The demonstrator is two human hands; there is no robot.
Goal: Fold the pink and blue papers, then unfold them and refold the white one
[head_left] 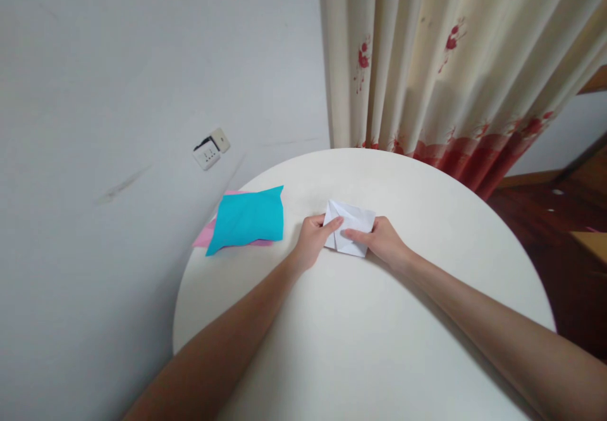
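Observation:
A folded sheet of white paper (pixel 353 217) is held between my two hands above the middle of the round table. Crease lines and a folded flap show on its left part. My left hand (pixel 313 236) grips the left edge, thumb on top and fingers underneath. On the right edge, my right hand (pixel 383 239) pinches the paper the same way, its thumb pressing near the centre. The fingers beneath the paper are mostly hidden.
Blue paper (pixel 249 217) with curled corners lies over pink paper (pixel 205 236) at the left of the white round table (pixel 379 345). A wall with a power socket (pixel 207 154) is on the left. Behind the table hangs a cream and red curtain (pixel 427 61).

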